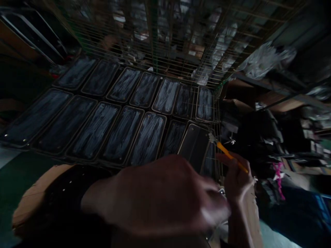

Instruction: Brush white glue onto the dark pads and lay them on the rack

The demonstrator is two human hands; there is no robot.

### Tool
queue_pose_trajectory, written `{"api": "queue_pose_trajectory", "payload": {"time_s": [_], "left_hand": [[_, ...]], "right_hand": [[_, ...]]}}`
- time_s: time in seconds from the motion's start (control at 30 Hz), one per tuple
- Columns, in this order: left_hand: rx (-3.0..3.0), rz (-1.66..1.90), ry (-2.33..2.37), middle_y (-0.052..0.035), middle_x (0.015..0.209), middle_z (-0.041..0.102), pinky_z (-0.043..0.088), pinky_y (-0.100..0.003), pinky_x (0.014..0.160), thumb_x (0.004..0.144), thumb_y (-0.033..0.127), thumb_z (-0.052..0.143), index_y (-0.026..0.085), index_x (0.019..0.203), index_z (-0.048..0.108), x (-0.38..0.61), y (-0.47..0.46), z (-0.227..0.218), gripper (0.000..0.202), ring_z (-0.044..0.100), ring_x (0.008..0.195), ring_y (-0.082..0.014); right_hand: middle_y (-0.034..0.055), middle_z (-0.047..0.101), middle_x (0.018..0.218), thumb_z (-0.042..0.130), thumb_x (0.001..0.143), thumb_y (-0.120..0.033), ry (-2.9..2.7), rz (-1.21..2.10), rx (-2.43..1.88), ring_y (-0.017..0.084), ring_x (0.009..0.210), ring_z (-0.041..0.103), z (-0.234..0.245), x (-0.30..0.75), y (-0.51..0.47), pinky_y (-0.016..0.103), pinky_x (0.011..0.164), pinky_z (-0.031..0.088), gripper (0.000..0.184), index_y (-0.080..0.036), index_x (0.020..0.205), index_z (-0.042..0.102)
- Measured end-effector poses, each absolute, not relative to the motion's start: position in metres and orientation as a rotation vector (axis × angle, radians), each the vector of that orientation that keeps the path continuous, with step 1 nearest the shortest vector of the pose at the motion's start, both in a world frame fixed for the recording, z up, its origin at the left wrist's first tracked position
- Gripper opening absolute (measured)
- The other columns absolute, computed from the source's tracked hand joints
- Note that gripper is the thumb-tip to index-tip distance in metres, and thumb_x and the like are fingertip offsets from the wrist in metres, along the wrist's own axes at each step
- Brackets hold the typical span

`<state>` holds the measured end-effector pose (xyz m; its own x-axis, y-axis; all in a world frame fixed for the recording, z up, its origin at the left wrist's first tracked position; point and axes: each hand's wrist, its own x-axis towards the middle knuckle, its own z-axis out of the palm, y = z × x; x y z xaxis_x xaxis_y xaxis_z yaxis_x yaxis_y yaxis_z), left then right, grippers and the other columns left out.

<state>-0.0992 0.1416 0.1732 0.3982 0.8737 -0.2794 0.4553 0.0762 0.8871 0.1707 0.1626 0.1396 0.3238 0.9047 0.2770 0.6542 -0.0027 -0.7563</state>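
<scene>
My right hand (pixel 238 175) is closed around a brush (pixel 227 153) with an orange handle. The bristle end, whitish, is at the upper right edge of a plain dark panel (pixel 195 143) with rounded corners. That panel overlaps the streaked panels under it and has none of their pale streaks on its face. My left hand (pixel 155 196) is large and blurred in the foreground, back of the hand up, fingers curled to the right below the plain panel. Whatever its fingertips hold is hidden. Beyond it, streaked dark panels (pixel 147 137) lie in two rows.
A wire mesh cage (pixel 165 38) stands behind the panels, with clear plastic-wrapped items showing through. On the right are a shelf with a plastic bag (pixel 261 62), dark clutter and a pink strip (pixel 278 179). Brown cardboard (pixel 36 196) is at lower left.
</scene>
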Motion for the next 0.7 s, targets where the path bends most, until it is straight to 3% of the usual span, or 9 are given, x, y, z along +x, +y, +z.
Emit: {"api": "queue_pose_trajectory", "payload": {"time_s": [0.1, 0.3, 0.5, 0.7], "left_hand": [[1.633, 0.338, 1.040, -0.0010, 0.077, 0.069, 0.042, -0.028, 0.066, 0.085, 0.045, 0.059, 0.024, 0.084, 0.069, -0.111, 0.156, 0.144, 0.024, 0.063, 0.072, -0.0169], [1.484, 0.210, 1.383, -0.0009, 0.070, 0.064, 0.033, -0.023, 0.058, 0.085, 0.051, 0.056, 0.018, 0.081, 0.060, -0.105, 0.123, 0.062, 0.033, 0.059, 0.066, -0.0151], [1.424, 0.220, 1.370, -0.0010, 0.062, 0.061, 0.030, -0.024, 0.054, 0.086, 0.053, 0.052, 0.018, 0.071, 0.060, -0.090, 0.105, 0.053, 0.040, 0.057, 0.060, -0.0160], [1.241, 0.282, 1.358, 0.0001, 0.056, 0.060, 0.034, -0.022, 0.051, 0.084, 0.057, 0.052, 0.018, 0.068, 0.057, -0.084, 0.104, 0.053, 0.043, 0.057, 0.054, -0.0146]], "right_hand": [[0.0048, 0.073, 0.078, 0.051, 0.095, -0.042, -1.443, 0.267, -1.753, 0.022, 0.073, 0.072, 0.135, 0.184, 0.156, 0.032, 0.064, 0.055, 0.029, -0.018, 0.106, 0.063], [0.0017, 0.074, 0.090, 0.050, 0.097, -0.037, -1.877, 0.235, -1.681, 0.018, 0.078, 0.072, 0.127, 0.197, 0.165, 0.025, 0.063, 0.054, 0.026, -0.022, 0.113, 0.063], [0.0022, 0.074, 0.094, 0.050, 0.097, -0.039, -2.080, 0.094, -1.561, 0.017, 0.076, 0.072, 0.122, 0.200, 0.202, 0.024, 0.065, 0.055, 0.027, -0.022, 0.110, 0.065], [0.0040, 0.074, 0.100, 0.046, 0.098, -0.039, -2.173, 0.154, -1.552, 0.018, 0.079, 0.072, 0.107, 0.203, 0.213, 0.026, 0.066, 0.057, 0.030, -0.020, 0.113, 0.064]]}}
